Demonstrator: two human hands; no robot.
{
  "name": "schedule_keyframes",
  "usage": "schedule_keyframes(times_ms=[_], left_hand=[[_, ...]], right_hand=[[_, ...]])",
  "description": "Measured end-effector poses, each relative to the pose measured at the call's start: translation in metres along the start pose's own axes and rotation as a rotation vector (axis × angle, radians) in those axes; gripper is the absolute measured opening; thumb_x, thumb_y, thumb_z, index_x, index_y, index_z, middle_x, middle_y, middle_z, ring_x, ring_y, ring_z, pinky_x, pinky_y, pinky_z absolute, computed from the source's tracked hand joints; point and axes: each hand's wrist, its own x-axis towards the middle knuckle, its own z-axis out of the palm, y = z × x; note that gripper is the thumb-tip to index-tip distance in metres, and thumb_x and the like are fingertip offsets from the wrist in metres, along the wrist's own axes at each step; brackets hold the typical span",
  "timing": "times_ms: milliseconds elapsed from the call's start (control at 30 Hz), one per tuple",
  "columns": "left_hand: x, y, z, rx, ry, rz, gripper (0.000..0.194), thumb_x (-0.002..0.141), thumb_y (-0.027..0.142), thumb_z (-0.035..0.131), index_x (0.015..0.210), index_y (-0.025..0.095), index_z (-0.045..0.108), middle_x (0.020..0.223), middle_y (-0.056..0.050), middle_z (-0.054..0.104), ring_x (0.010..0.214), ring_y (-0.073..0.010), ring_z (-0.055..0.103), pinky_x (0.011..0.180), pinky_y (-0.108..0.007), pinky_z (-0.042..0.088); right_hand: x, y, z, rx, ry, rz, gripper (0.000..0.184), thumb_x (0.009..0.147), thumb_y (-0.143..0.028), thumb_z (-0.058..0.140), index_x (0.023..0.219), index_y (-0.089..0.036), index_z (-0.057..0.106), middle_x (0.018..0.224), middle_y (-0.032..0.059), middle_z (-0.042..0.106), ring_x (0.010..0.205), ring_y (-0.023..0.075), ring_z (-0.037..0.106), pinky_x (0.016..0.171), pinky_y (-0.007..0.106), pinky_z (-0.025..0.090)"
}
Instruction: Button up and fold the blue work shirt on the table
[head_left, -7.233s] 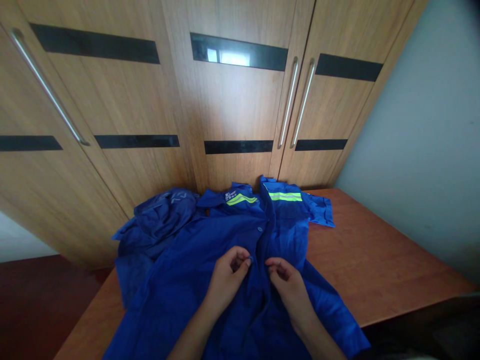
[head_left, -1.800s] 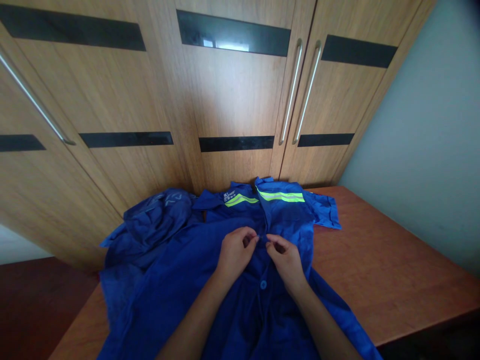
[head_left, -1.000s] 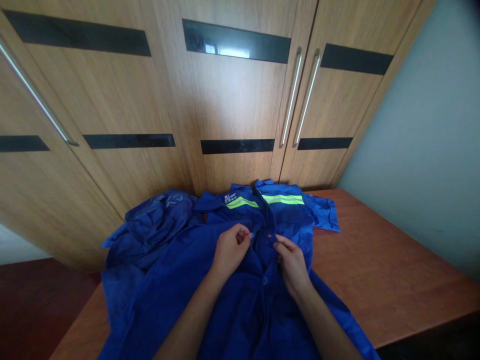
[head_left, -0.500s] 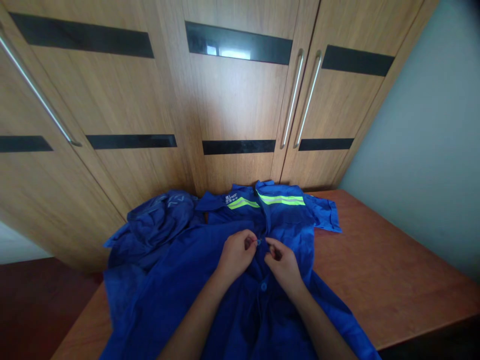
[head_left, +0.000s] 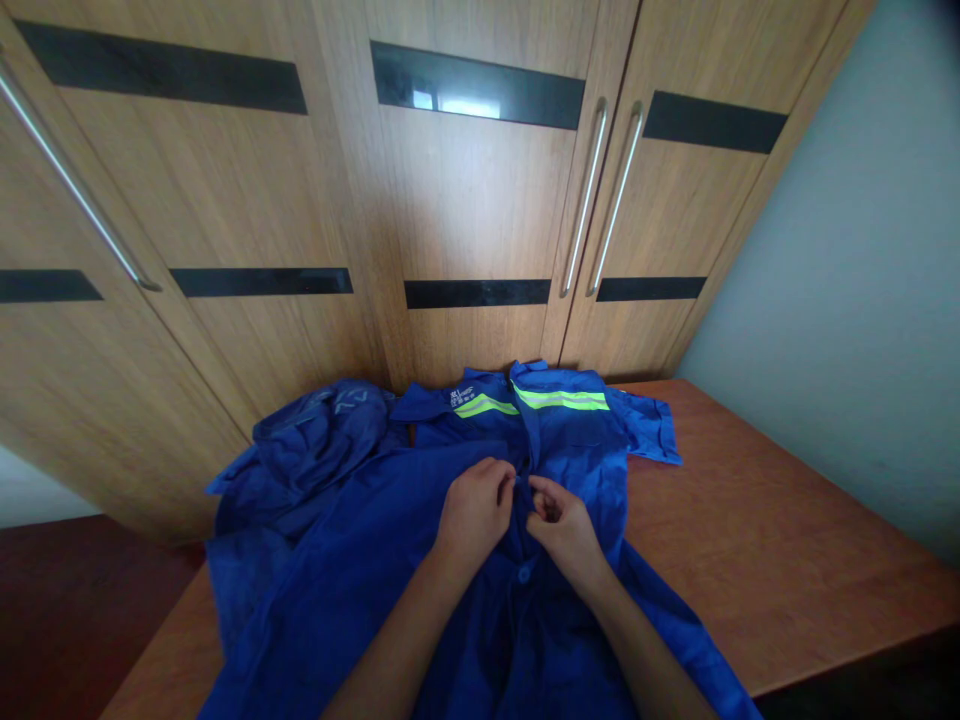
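A blue work jacket (head_left: 375, 550) lies spread with its front facing up, its collar toward the back and yellow-green reflective strips (head_left: 562, 400) across the chest. At the middle of its front opening, my left hand (head_left: 476, 510) is closed in a pinch on a small button, mostly hidden by the fingertips. Just to the right, my right hand (head_left: 562, 525) pinches the edge of the jacket's front. The fingertips of both hands are close together but apart. Lower on the front, another round blue button (head_left: 524, 575) shows below the hands.
A bunched dark blue garment (head_left: 322, 430) lies to the left on the reddish-brown wooden table (head_left: 750, 540). Wooden cabinet doors (head_left: 465, 200) with black strips and long metal handles (head_left: 585, 200) rise behind the table. A pale wall (head_left: 847, 300) stands to the right.
My left fingers have turned and closed further over the button, which showed more plainly before. My right hand keeps nearly the same place and pinch.
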Motion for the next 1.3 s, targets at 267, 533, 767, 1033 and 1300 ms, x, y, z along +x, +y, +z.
schedule_keyframes(times_ms=[267, 533, 767, 1033, 1300], left_hand=[[-0.001, 0.0, -0.001, 0.019, -0.054, 0.077, 0.022, 0.087, 0.011, 0.043, 0.089, 0.021, 0.063, 0.088, -0.004, 0.065, 0.084, -0.0173, 0.061, 0.078, -0.026, 0.045], [0.001, -0.004, 0.005, -0.149, 0.01, 0.03, 0.016, 0.083, 0.012, 0.051, 0.084, 0.021, 0.065, 0.08, -0.002, 0.067, 0.074, -0.0153, 0.061, 0.07, -0.024, 0.044], [0.0, -0.001, 0.007, -0.197, -0.002, 0.011, 0.018, 0.08, 0.011, 0.052, 0.082, 0.021, 0.067, 0.078, -0.002, 0.068, 0.071, -0.015, 0.061, 0.068, -0.024, 0.043], [0.0, 0.0, 0.014, -0.463, -0.006, -0.182, 0.014, 0.081, 0.027, 0.056, 0.078, 0.018, 0.068, 0.072, -0.002, 0.07, 0.067, -0.0154, 0.064, 0.063, -0.023, 0.046], [0.003, -0.009, 0.023, -0.653, 0.028, -0.279, 0.016, 0.077, 0.03, 0.06, 0.074, 0.017, 0.07, 0.069, -0.002, 0.07, 0.065, -0.0155, 0.064, 0.061, -0.023, 0.047]], right_hand=[[-0.005, -0.002, 0.002, 0.067, -0.113, 0.012, 0.039, 0.07, -0.025, 0.062, 0.107, -0.017, 0.056, 0.054, -0.0107, 0.043, 0.047, 0.0084, 0.041, 0.046, 0.021, 0.032], [-0.002, 0.005, -0.004, -0.028, -0.005, -0.024, 0.04, 0.087, -0.048, 0.05, 0.104, -0.015, 0.065, 0.05, -0.005, 0.05, 0.044, 0.0118, 0.046, 0.043, 0.023, 0.035], [0.003, 0.015, -0.006, -0.252, 0.125, -0.143, 0.031, 0.083, -0.043, 0.057, 0.091, -0.016, 0.071, 0.051, -0.0027, 0.055, 0.044, 0.012, 0.048, 0.044, 0.023, 0.035], [-0.004, 0.008, -0.003, -0.663, 0.156, -0.331, 0.025, 0.088, -0.034, 0.051, 0.09, -0.017, 0.07, 0.053, -0.0022, 0.056, 0.047, 0.0128, 0.053, 0.05, 0.023, 0.036], [-0.005, 0.008, -0.001, -0.742, 0.161, -0.384, 0.029, 0.092, -0.037, 0.047, 0.095, -0.017, 0.068, 0.055, -0.0016, 0.057, 0.049, 0.013, 0.056, 0.052, 0.022, 0.037]])
